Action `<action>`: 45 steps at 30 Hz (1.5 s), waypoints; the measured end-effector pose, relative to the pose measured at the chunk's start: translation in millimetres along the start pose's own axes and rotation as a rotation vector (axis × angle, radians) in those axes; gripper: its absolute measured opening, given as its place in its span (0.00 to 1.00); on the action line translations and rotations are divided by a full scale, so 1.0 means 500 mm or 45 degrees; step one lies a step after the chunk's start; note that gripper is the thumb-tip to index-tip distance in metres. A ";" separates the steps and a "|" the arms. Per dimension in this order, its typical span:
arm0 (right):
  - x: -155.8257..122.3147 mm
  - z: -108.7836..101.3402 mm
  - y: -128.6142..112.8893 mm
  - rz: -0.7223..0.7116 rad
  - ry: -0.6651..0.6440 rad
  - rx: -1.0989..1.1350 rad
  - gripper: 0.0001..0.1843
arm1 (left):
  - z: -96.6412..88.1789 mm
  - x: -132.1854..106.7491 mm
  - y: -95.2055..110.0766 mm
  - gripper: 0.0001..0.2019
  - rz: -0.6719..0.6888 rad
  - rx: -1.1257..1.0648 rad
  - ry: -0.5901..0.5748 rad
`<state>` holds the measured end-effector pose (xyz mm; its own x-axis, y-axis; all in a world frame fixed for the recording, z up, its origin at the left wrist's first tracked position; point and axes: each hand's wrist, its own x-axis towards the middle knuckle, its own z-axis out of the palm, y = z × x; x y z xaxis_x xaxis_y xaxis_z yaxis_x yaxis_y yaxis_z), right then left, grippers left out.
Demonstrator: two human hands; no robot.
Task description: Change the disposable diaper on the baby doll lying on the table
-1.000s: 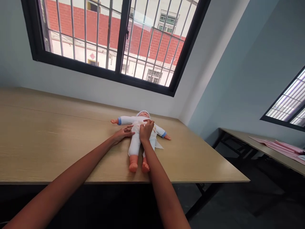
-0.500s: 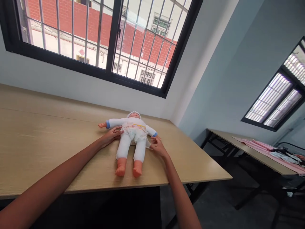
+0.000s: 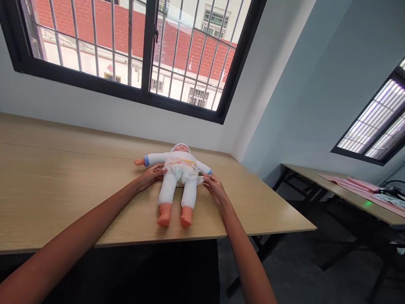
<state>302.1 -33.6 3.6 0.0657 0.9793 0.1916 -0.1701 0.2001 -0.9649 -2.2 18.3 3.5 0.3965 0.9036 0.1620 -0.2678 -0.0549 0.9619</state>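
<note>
A baby doll [image 3: 168, 189] in a white outfit with blue cuffs lies on its back on the table, feet toward me. Around its hips is a white diaper [image 3: 182, 169] with a coloured waistband. My right hand [image 3: 217, 188] pinches a side flap of the diaper and holds it out from the doll's hip. On the other side, my left hand [image 3: 152, 175] rests against the diaper at the hip, fingers stretched out; its fingertips are partly hidden by the doll.
The wooden table [image 3: 79, 185] runs along the wall beneath a barred window [image 3: 145, 55]. Its front edge and right corner are close to my arms. To the right stands a second table [image 3: 308, 179] with pink cloth [image 3: 351, 185] and other items.
My right hand has lifted the diaper's side flap slightly up and outward from the doll's hip. My left hand stays at the other hip. The view has shifted slightly.
</note>
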 end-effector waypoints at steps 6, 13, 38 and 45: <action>0.000 0.013 0.015 -0.095 -0.101 -0.075 0.21 | 0.002 -0.002 0.000 0.30 -0.007 0.019 -0.003; 0.025 0.030 0.056 -0.137 -0.043 -0.176 0.19 | 0.001 0.002 -0.002 0.28 0.010 0.006 -0.020; -0.021 0.084 0.019 -0.815 0.026 -0.994 0.10 | 0.000 0.004 -0.003 0.29 0.023 0.026 0.002; -0.031 0.094 0.024 -0.839 0.057 -1.245 0.21 | -0.002 0.003 -0.006 0.28 0.012 0.041 0.005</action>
<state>252.8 -45.1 -2.6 -0.1032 0.6899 0.7165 0.7337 0.5391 -0.4135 -1.8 20.2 0.3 0.3909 0.9046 0.1701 -0.2430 -0.0768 0.9670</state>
